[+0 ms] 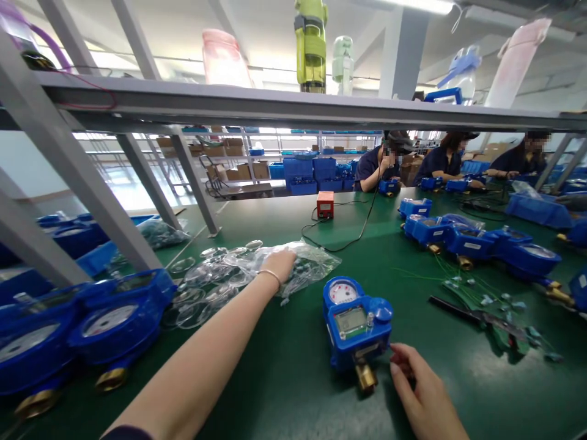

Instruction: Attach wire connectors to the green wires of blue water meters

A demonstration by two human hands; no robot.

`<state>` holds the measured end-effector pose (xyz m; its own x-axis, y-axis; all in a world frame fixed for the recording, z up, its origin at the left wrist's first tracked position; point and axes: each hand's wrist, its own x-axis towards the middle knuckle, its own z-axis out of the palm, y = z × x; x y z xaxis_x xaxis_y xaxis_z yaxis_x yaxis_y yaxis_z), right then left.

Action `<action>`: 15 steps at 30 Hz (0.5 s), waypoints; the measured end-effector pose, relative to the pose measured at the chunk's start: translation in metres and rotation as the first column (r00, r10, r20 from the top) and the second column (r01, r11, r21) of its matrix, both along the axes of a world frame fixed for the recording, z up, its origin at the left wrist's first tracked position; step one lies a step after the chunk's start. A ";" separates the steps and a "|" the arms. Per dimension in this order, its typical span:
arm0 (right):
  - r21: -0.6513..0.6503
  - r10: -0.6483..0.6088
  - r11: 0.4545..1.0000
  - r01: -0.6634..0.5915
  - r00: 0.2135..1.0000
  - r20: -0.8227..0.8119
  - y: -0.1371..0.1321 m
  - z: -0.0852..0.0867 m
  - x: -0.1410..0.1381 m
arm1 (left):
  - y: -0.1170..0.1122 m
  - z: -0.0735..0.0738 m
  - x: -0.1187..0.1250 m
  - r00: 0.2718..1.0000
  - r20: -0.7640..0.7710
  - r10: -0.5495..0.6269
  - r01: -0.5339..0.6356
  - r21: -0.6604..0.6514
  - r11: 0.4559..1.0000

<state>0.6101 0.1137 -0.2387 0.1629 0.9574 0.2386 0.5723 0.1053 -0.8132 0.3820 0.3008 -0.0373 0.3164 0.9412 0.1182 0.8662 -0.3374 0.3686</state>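
A blue water meter (358,324) with a round dial, a small display and a brass fitting stands on the green table before me. Beside its lower right corner is my right hand (415,382), loosely curved, with thumb and fingers apart; a fingertip is at the meter's edge, and I cannot tell whether it touches. My left hand (280,264) reaches out to a clear plastic bag (312,263), its fingers hidden in the bag's folds. Several clear round covers (215,281) lie loose left of that hand.
More blue meters stand at the left (114,324) and in a row at the right (472,238). Cutting pliers (481,318) lie among green wires (458,287). A red box (325,205) with a cable sits farther back. Overhead, a shelf (293,107) holds bottles; co-workers sit beyond.
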 end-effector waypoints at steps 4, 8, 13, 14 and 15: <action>0.011 0.003 1.000 -0.004 1.000 0.017 0.000 0.004 0.000 | -0.001 0.028 -0.015 0.999 -0.028 -0.034 0.030 -0.133 0.991; 0.077 0.005 0.997 -0.008 0.999 0.042 -0.003 0.003 0.002 | -0.028 0.050 -0.039 0.995 -0.024 -0.095 0.088 -0.206 0.975; 0.174 0.028 0.984 -0.048 0.993 0.119 -0.010 0.001 0.006 | -0.086 0.004 -0.060 0.994 -0.056 -0.089 0.084 -0.086 0.993; 0.203 0.011 0.978 -0.041 0.989 0.146 -0.013 0.000 0.006 | -0.097 -0.016 -0.063 0.994 -0.070 -0.087 0.083 -0.060 0.995; 0.238 -0.009 0.971 -0.034 0.984 0.177 -0.016 0.000 0.005 | -0.106 -0.036 -0.067 0.993 -0.085 -0.084 0.080 -0.048 0.996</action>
<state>0.6149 0.0979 -0.2388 0.0866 0.8703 0.4849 0.7010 0.2926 -0.6503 0.3149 0.1948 -0.0737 0.3997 0.9155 0.0453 0.8658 -0.3933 0.3094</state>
